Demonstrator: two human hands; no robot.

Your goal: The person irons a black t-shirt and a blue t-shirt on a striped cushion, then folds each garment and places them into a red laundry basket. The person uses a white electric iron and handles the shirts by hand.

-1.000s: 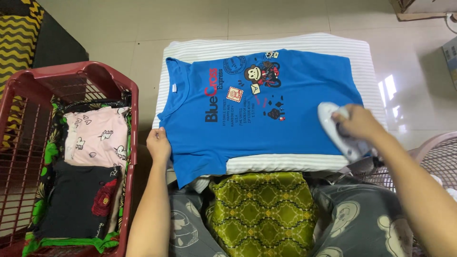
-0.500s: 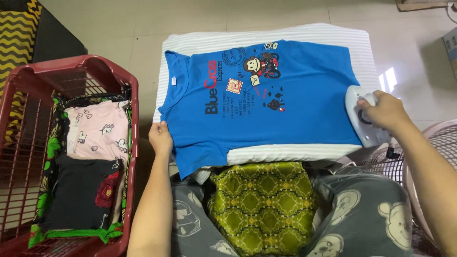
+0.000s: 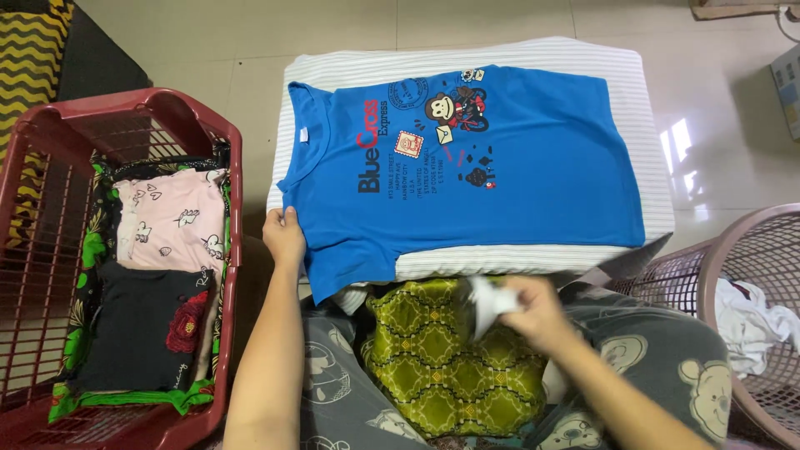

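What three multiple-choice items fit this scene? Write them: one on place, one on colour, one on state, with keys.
1. Where is the pink folded garment?
A. in the red plastic basket
B. on the tiled floor
C. on the striped pad
2. What colour is the printed T-shirt?
A. green
B. blue
C. white
3. What is the left hand doing?
A. lifted in the air
B. inside the basket
C. gripping the shirt's sleeve edge

A: it lies among folded clothes there. B: its cloth is plainly blue. C: its fingers rest on that edge.
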